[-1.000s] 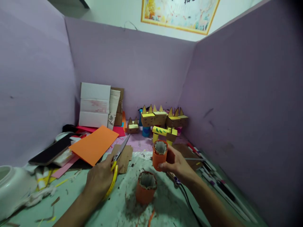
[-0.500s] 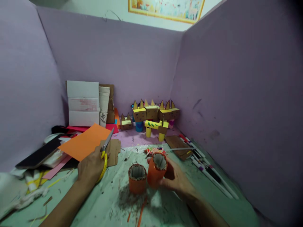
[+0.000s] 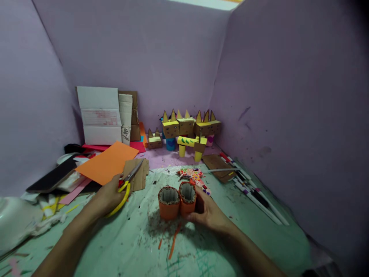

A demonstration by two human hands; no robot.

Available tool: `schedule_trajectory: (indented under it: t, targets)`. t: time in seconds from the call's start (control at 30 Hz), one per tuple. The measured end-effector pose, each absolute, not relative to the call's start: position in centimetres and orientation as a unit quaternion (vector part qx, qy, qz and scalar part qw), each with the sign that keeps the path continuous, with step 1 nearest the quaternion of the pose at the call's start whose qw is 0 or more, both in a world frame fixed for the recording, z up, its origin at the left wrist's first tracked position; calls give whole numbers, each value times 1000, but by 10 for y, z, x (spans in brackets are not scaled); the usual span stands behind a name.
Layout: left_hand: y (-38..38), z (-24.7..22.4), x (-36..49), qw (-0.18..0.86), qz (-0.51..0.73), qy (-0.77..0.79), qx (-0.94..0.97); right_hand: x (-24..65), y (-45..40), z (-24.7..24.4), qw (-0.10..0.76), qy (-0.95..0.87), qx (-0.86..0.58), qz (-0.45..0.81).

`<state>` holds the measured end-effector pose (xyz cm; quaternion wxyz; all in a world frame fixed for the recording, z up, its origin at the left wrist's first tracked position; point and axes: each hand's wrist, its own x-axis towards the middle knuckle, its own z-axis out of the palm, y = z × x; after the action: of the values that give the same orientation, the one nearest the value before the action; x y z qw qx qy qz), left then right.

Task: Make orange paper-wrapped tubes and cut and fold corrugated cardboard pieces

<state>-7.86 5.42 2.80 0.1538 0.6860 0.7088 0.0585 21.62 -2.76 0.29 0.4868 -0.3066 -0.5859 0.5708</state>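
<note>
My left hand [image 3: 108,195] is closed on a pair of scissors [image 3: 124,194] with yellow handles. Their blades point up and to the right, over a torn piece of brown cardboard [image 3: 139,181]. With the thumb and fingers of my right hand [image 3: 210,212] I grip an orange cardboard tube [image 3: 187,204], its corrugated edge showing at the top. It stands upright beside a second orange tube [image 3: 168,209], the two touching or nearly so. Thin orange scraps [image 3: 174,241] lie on the cloth in front of them.
Cardboard animal figures [image 3: 187,130] stand at the back. Orange paper [image 3: 108,163] tops a pile of sheets at left, near leaning cardboard boxes [image 3: 99,115]. A patterned paper piece [image 3: 194,176] lies behind the tubes. Markers [image 3: 256,200] line the right wall.
My right hand has brought its orange tube down onto the cloth, close beside the other one. My left hand keeps the scissors, moved slightly. The view has tilted downward.
</note>
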Motion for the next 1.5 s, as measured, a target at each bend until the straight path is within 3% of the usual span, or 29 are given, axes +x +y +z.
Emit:
schedule_trajectory:
  t: [0.3, 0.37, 0.43, 0.67, 1.3, 1.5]
  targets:
    - [30, 56, -60, 125, 140, 677, 712, 215, -25, 0, 487, -582, -322, 566]
    - [14, 56, -41, 207, 157, 606, 752, 216, -25, 0, 486, -585, -322, 563]
    - [1, 50, -19, 366, 198, 505, 756, 216, -25, 1, 484, -588, -324, 562]
    - [-11, 24, 21, 553, 305, 389, 670, 217, -27, 1, 478, -586, -327, 567]
    - [-12, 20, 20, 514, 328, 410, 679, 214, -27, 4, 477, -568, -367, 561]
    - [-11, 21, 19, 489, 322, 417, 696, 216, -27, -2, 489, -615, -355, 506]
